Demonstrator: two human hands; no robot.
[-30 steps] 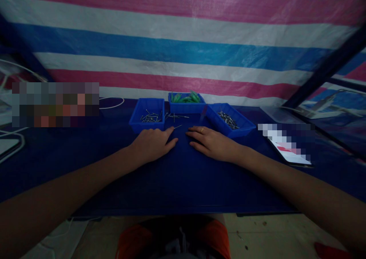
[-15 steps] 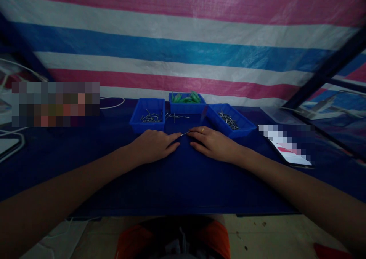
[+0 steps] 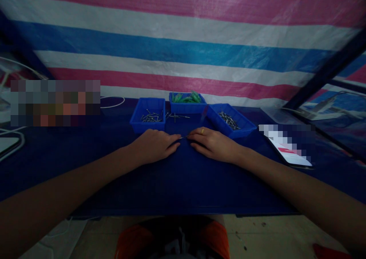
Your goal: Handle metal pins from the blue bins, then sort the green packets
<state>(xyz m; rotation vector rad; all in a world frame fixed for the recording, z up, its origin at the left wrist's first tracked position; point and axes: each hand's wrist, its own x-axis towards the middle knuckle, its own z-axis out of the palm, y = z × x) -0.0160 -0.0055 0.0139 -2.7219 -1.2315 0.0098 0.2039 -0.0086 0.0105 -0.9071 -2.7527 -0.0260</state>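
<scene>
My left hand (image 3: 156,145) and my right hand (image 3: 215,143) meet above the dark blue table, palms down. Between their fingertips is a thin metal rod (image 3: 184,137), one end in each hand; most of it is covered by the fingers. A yellow ring is on a right finger. Just beyond my left hand stands a blue bin (image 3: 137,126) with loose thin metal rods (image 3: 151,117) in it. Another blue bin (image 3: 243,129), past my right hand, holds many short metal rods (image 3: 228,120).
Green pieces (image 3: 187,98) fill a third blue bin (image 3: 187,108) at the back. Several loose rods (image 3: 178,116) lie on the table (image 3: 183,183) between the bins. A phone-like device (image 3: 294,156) lies to the right. Behind hangs a striped sheet (image 3: 183,53).
The rod between my fingertips has gone from slanted to nearly level, and my right fingertips have dropped slightly. My left hand has hardly moved.
</scene>
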